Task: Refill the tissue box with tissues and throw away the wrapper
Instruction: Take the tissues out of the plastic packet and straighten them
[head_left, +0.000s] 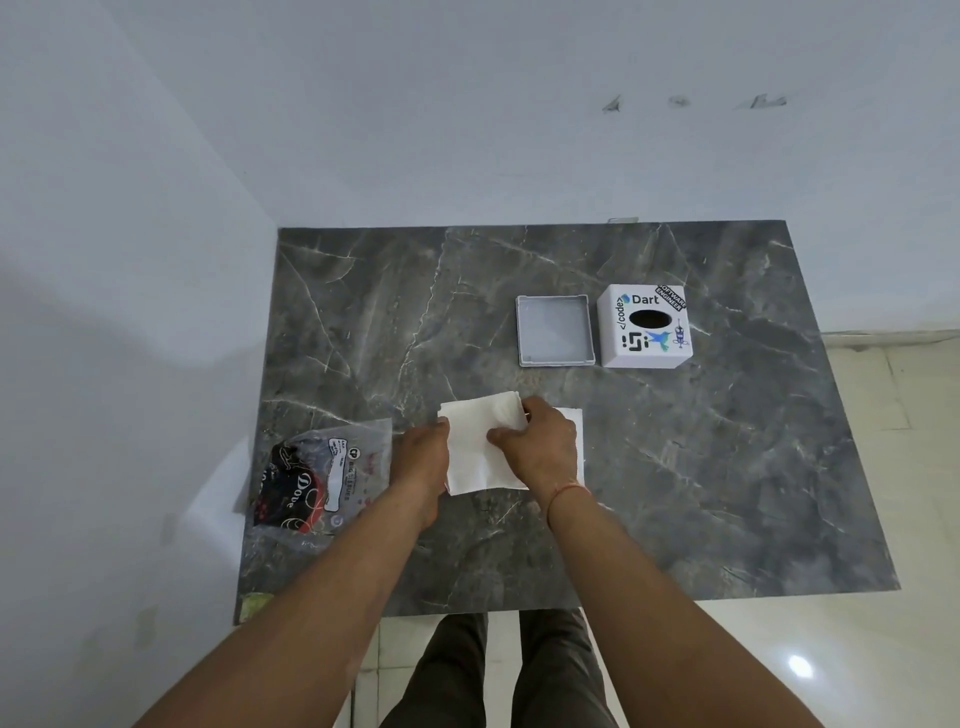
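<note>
On a grey marble table (727, 467), near its front edge, a person's left hand (423, 457) and right hand (540, 441) both grip a white stack of tissues (475, 457). Just left of them lies the empty plastic wrapper (322, 478). Farther back, to the right, sit a shallow grey tray (555, 331) and, beside it, the white stickered box (644, 327).

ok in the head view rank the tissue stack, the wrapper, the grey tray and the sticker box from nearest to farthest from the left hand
1. Tissue stack: touching the left hand, on its right side.
2. Wrapper: just left of the hand, flat on the table.
3. Grey tray: farther back, to the right.
4. Sticker box: farthest, right of the tray.
</note>
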